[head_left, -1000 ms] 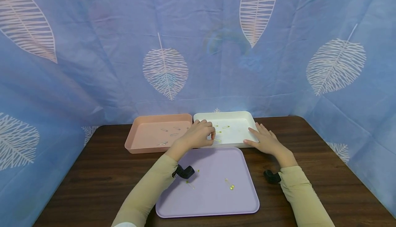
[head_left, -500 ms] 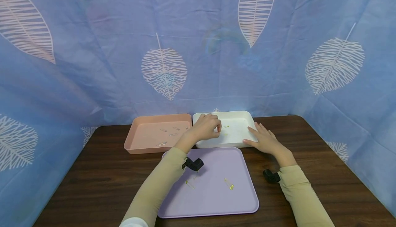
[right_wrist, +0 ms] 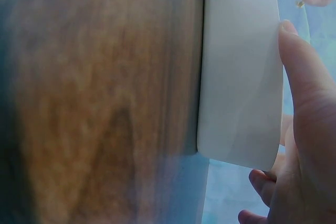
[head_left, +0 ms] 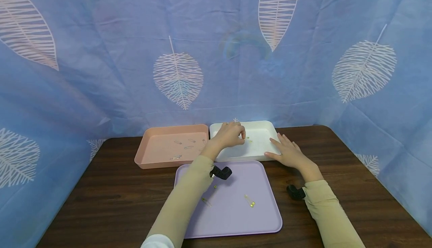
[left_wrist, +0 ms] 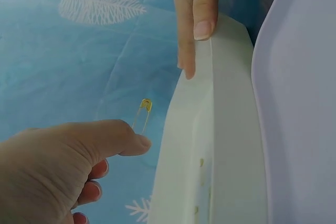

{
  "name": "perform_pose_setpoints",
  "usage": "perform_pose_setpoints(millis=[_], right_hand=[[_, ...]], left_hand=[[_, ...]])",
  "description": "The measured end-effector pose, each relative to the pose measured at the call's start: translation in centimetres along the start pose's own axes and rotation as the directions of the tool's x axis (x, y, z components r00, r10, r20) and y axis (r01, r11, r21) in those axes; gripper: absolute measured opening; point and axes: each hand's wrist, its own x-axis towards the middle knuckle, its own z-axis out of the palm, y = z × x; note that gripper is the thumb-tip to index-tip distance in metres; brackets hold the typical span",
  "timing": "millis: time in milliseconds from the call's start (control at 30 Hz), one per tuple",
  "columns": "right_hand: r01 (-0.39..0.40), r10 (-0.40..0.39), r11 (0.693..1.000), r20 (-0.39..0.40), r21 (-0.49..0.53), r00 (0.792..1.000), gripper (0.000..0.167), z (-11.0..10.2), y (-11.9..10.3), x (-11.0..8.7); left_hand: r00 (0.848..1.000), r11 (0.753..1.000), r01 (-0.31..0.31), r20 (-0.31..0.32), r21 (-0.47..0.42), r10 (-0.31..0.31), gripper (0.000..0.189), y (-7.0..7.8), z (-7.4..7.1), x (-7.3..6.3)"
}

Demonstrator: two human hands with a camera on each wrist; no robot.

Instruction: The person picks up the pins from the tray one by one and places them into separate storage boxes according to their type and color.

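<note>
A gold safety pin (left_wrist: 146, 106) is pinched between the thumb and fingers of my left hand (head_left: 230, 134), above the white tray (head_left: 258, 150). In the left wrist view its yellow head points up, away from the fingertips. My right hand (head_left: 289, 153) rests at the white tray's right front corner. Its thumb (right_wrist: 304, 66) touches the front rim and the other fingers lie spread along the right side. Several gold pins lie in the white tray, mostly hidden behind my left hand in the head view.
A lilac tray (head_left: 236, 220) lies in front, holding several gold safety pins (head_left: 249, 201). The pink tray (head_left: 153, 143) at the back left holds several silver safety pins (head_left: 176, 157). A patterned blue cloth (head_left: 216, 53) hangs behind the dark wooden table (head_left: 101, 191).
My left hand has moved right over the white tray, away from the pink tray. The left forearm now crosses the lilac tray's left part. My right hand has stayed in place.
</note>
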Motion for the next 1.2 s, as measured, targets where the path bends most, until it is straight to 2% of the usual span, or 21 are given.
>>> perform_pose_setpoints(millis=[233, 567, 800, 1200], right_hand=[[-0.011, 0.012, 1.000, 0.023, -0.024, 1.000, 0.084, 0.1, 0.2, 0.1], [-0.014, 0.015, 0.999, 0.022, -0.036, 1.000, 0.085, 0.2, 0.3, 0.1], [-0.011, 0.012, 0.999, 0.016, -0.037, 1.000, 0.083, 0.1, 0.0, 0.2], [-0.012, 0.013, 0.999, 0.016, -0.041, 1.000, 0.082, -0.2, -0.3, 0.1]], left_hand=[[1.000, 0.999, 0.031, 0.001, -0.025, -0.031, 0.002, -0.2, 1.3, 1.4], [0.996, 0.996, 0.088, 0.009, -0.029, -0.088, 0.006, 0.2, 2.2, 2.4], [0.990, 0.990, 0.135, 0.033, -0.034, -0.134, 0.009, 0.1, 2.8, 2.7], [0.987, 0.987, 0.159, 0.013, -0.007, -0.159, 0.012, 0.4, 3.2, 2.8]])
